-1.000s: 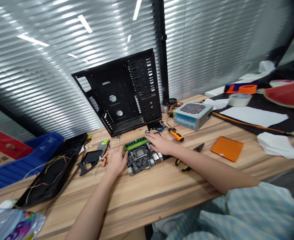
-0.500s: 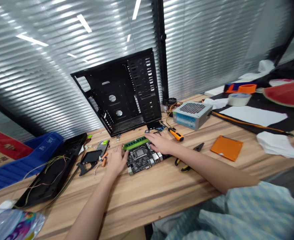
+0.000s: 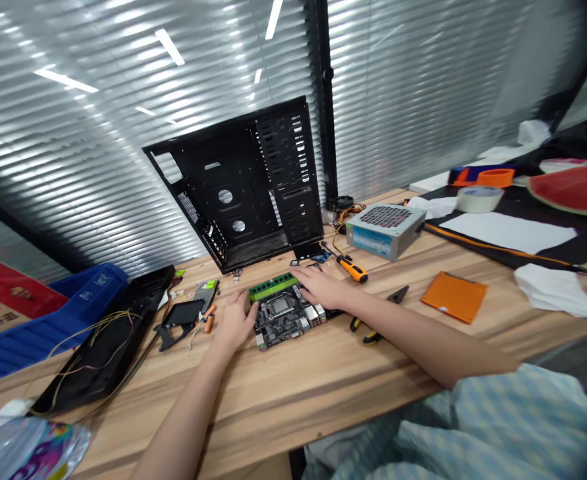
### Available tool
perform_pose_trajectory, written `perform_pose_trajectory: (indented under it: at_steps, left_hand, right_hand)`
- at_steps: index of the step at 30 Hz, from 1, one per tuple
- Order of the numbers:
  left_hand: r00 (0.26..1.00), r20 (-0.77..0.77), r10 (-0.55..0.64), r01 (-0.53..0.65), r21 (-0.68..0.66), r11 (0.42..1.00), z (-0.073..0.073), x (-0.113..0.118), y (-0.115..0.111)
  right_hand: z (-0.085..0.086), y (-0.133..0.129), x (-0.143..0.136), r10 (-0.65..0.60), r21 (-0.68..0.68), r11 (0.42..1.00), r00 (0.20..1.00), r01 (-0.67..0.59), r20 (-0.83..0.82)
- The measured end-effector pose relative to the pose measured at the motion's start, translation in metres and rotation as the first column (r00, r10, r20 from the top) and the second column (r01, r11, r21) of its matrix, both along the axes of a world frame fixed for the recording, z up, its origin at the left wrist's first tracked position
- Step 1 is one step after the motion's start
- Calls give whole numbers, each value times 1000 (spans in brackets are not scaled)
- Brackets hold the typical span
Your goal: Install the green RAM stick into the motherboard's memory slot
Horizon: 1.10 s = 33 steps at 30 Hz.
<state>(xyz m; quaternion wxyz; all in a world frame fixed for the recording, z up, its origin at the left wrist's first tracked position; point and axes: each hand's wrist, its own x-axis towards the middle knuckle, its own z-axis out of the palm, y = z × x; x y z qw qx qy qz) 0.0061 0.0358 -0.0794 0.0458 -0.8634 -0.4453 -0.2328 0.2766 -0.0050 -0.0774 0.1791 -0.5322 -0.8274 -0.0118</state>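
A small black motherboard [image 3: 283, 317] lies flat on the wooden table, its bare processor socket near the middle. A green RAM stick [image 3: 273, 285] runs along its far edge, beside light green slots. My left hand [image 3: 236, 319] grips the board's left edge, with the thumb near the end of the RAM stick. At the opposite side, my right hand [image 3: 317, 287] is on the board's far right corner, fingers bent over the other end of the stick. Both sets of fingertips are partly hidden.
Behind the board stands an open black computer case [image 3: 243, 193]. To the right are a power supply [image 3: 386, 230], an orange screwdriver [image 3: 350, 267], pliers [image 3: 378, 320] under my forearm and an orange plate [image 3: 454, 297]. A black panel [image 3: 103, 353] with wires lies left.
Nearly nothing differs. The view has shifted very slightly, while both hands stay at the motherboard's two sides.
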Motion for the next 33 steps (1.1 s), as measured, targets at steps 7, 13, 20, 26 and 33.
perform_pose_trajectory:
  at_steps: [7, 13, 20, 26, 33]
  left_hand:
    - [1000, 8, -13, 13, -25, 1000, -2, -1, 2]
    - [999, 23, -38, 39, -31, 999, -1, -1, 2]
    - [999, 24, -40, 40, -28, 999, -1, -1, 3]
    - [997, 72, -29, 30, -14, 999, -1, -1, 3]
    - [988, 140, -65, 63, 18, 998, 1, -1, 2]
  right_hand:
    - [0, 0, 0, 8, 7, 1000, 1000, -8, 1]
    - [-1, 0, 0, 17, 10, 1000, 1000, -17, 1]
    - [-3, 3, 1, 38, 15, 999, 999, -38, -26]
    - [-5, 4, 2, 35, 22, 999, 999, -34, -34]
    - [-1, 2, 1, 27, 36, 999, 999, -26, -27]
